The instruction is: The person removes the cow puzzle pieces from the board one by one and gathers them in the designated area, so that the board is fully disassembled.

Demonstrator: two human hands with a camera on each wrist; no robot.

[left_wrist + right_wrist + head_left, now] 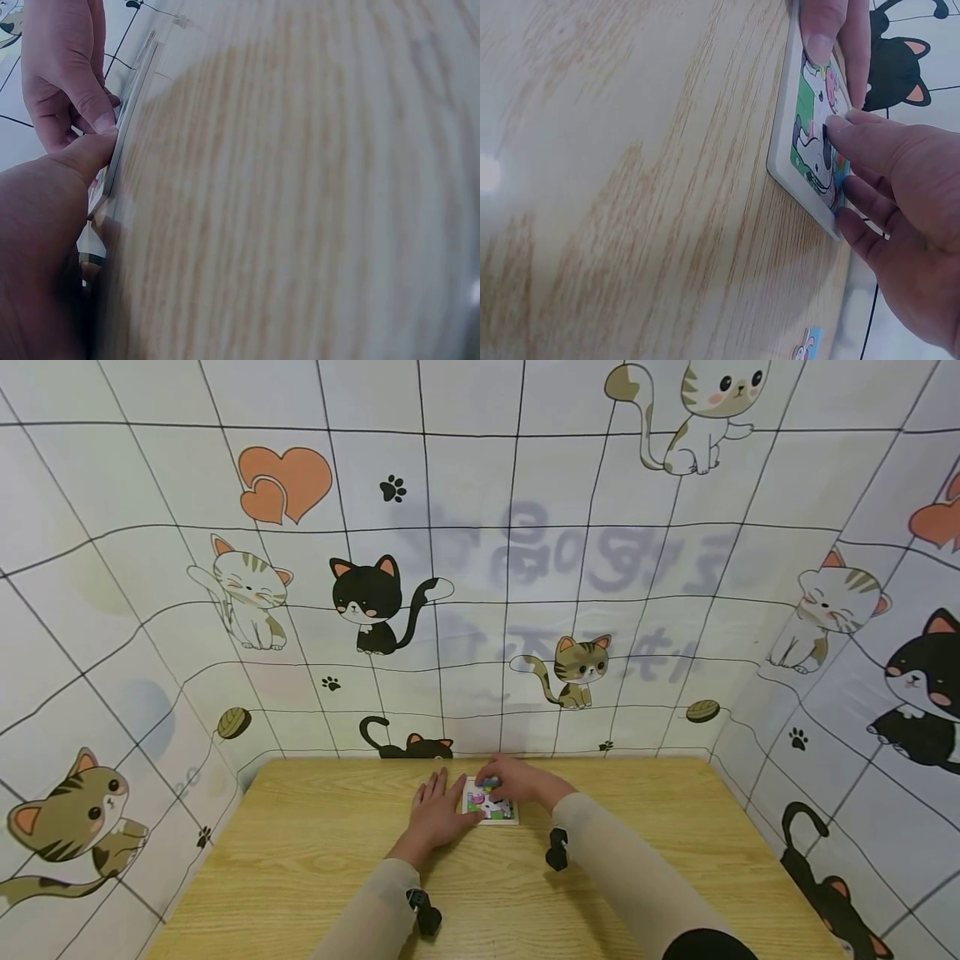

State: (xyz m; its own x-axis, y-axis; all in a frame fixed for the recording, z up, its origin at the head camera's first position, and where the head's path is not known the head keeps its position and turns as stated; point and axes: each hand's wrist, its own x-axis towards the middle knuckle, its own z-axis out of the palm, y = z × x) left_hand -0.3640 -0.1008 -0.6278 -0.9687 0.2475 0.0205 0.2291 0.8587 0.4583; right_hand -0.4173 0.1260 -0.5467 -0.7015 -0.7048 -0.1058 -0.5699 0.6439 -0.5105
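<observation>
A small white-framed picture puzzle board (512, 814) with cartoon animals on a green ground lies flat near the table's far edge. My left hand (438, 812) rests along its left side, fingers extended and thumb over the front left part. From above, my right hand (519, 779) reaches over the far part with bent fingers. Between its thumb and fingertips shows a blue-green puzzle piece (490, 782), partly covered by the fingers. In the right wrist view, the right thumb lies over the picture and the other fingertips are at the far edge.
Another small puzzle piece (808, 345) with a blue background lies on the wooden table (322, 852), visible in the right wrist view. A white cloth wall (472, 710) with cat prints rises right behind the table and along both sides.
</observation>
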